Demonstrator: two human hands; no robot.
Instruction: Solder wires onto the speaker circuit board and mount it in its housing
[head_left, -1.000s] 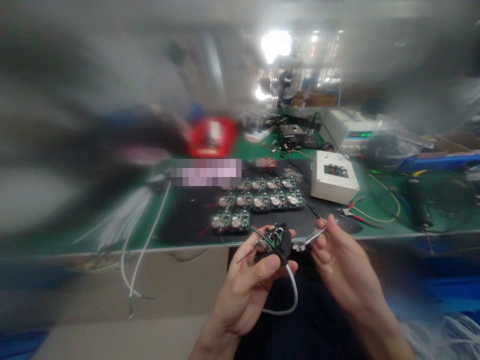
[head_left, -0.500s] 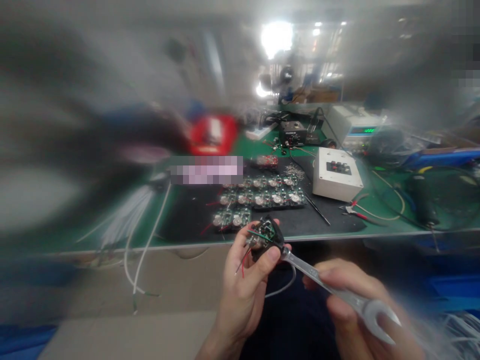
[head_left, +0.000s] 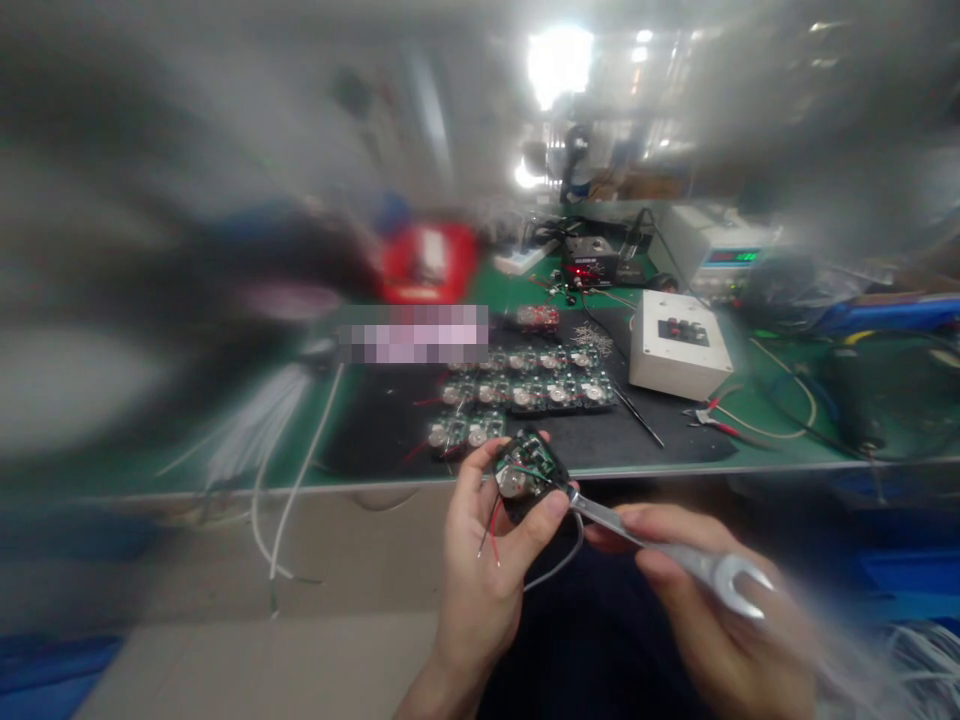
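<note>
Wrench (head_left: 660,548) in right hand (head_left: 705,600) touches module (head_left: 527,478).

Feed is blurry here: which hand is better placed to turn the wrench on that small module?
Right, probably. The right hand already holds the wrench, whose far end meets the black module. The left hand pinches that module, steadying it.

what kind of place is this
Most likely an electronics assembly bench in a workshop. Rows of small circuit boards lie on a green table, a soldering station stands behind them, and the left hand holds a wired board.
</note>
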